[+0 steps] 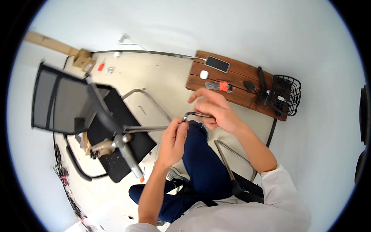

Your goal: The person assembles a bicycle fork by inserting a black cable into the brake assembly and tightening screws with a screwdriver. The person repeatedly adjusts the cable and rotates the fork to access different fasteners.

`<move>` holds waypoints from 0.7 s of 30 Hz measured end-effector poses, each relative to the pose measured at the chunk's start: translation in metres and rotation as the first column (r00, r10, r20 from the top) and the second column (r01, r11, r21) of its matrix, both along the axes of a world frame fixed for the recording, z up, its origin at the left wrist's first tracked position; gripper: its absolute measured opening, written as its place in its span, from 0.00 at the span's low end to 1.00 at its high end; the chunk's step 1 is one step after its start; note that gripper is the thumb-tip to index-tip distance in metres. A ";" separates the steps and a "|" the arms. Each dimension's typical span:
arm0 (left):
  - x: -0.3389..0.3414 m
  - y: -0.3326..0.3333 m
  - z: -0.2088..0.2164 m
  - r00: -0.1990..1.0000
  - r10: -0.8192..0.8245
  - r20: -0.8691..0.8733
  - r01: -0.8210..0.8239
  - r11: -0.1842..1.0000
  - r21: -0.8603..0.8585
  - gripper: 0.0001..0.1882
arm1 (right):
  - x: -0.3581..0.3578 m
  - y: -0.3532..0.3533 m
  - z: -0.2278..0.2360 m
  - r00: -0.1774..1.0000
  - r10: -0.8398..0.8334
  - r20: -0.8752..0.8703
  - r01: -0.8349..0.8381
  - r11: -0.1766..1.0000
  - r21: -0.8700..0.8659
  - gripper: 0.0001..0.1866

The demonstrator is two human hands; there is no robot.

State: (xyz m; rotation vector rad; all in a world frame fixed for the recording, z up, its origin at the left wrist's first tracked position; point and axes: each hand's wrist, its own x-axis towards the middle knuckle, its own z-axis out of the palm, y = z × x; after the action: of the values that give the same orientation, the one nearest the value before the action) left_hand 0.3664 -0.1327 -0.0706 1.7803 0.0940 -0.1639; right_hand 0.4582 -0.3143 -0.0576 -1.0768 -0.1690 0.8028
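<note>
In front of me my left hand (176, 140) is closed around the end of a slim silver bar (148, 128). That bar runs left to a part with a curved black tube (101, 108) and a thick silver tube (129, 156), which shows over a chair seat. My right hand (217, 109) pinches the long arm of a dark hex key (200, 114), with the index finger held off it. The key's bent end meets the bar end at my left thumb; whether it sits in a bolt is hidden by the fingers.
A black mesh-back chair (63, 100) stands at the left. A low wooden bench (239, 94) holds a phone (217, 64), a white case (204, 74), an orange-and-grey packet (219, 86) and a black wire basket (290, 92). On the floor lie another hex key (142, 110) and cardboard boxes (83, 60).
</note>
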 end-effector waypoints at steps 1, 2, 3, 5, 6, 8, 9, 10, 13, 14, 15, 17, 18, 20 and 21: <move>-0.027 0.008 0.007 0.997 0.083 -0.006 -0.082 0.970 -0.229 0.13 | -0.012 0.018 0.021 0.999 0.028 0.029 -0.030 0.997 0.070 0.13; -0.047 0.006 0.024 0.985 0.162 -0.051 -0.169 0.900 -0.402 0.13 | -0.025 0.028 0.036 0.998 0.046 0.042 -0.052 0.988 0.144 0.15; -0.065 0.002 0.044 0.970 0.221 -0.103 -0.240 0.793 -0.560 0.14 | -0.039 0.035 0.050 0.992 0.099 0.081 -0.115 0.971 0.211 0.17; -0.108 0.007 0.070 0.928 0.342 -0.150 -0.347 0.641 -0.685 0.14 | -0.072 0.060 0.071 0.960 0.226 0.168 -0.270 0.906 0.325 0.21; -0.127 0.009 0.086 0.904 0.383 -0.188 -0.393 0.578 -0.715 0.13 | -0.091 0.070 0.081 0.947 0.254 0.196 -0.309 0.885 0.347 0.23; -0.162 0.012 0.097 0.881 0.401 -0.252 -0.426 0.437 -0.792 0.12 | -0.128 0.081 0.096 0.909 0.228 0.349 -0.325 0.911 0.253 0.20; -0.176 0.013 0.104 0.884 0.406 -0.232 -0.405 0.415 -0.815 0.11 | -0.144 0.087 0.103 0.879 0.215 0.425 -0.327 0.922 0.209 0.19; -0.188 0.015 0.105 0.896 0.392 -0.210 -0.371 0.399 -0.838 0.10 | -0.158 0.091 0.109 0.844 0.199 0.497 -0.318 0.934 0.165 0.19; -0.216 0.024 0.106 0.910 0.384 -0.155 -0.307 0.375 -0.875 0.10 | -0.191 0.106 0.123 0.739 0.158 0.655 -0.210 0.978 0.001 0.17; -0.223 0.026 0.108 0.907 0.390 -0.160 -0.313 0.370 -0.874 0.11 | -0.198 0.113 0.124 0.729 0.132 0.671 -0.178 0.984 -0.001 0.13; -0.229 0.029 0.109 0.903 0.396 -0.165 -0.320 0.366 -0.874 0.11 | -0.204 0.118 0.126 0.693 0.142 0.707 -0.153 0.987 -0.048 0.12; -0.244 0.036 0.110 0.905 0.390 -0.169 -0.320 0.366 -0.874 0.11 | -0.214 0.130 0.128 0.627 0.176 0.759 -0.108 0.984 -0.139 0.09; -0.251 0.038 0.112 0.905 0.384 -0.183 -0.327 0.350 -0.878 0.12 | -0.216 0.136 0.127 0.541 0.143 0.829 -0.071 0.990 -0.124 0.08; -0.264 0.041 0.109 0.905 0.365 -0.219 -0.346 0.330 -0.878 0.13 | -0.223 0.148 0.114 0.358 0.090 0.929 -0.022 0.996 -0.088 0.07; -0.268 0.045 0.104 0.914 0.333 -0.231 -0.342 0.326 -0.881 0.13 | -0.229 0.153 0.106 0.330 0.078 0.941 -0.022 0.997 -0.075 0.07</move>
State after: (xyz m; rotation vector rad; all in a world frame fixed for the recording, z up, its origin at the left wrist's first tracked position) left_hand 0.0981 -0.0882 0.0337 0.5789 0.3216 0.0937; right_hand 0.2297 -0.1610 0.0487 -1.4980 -1.2238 0.0949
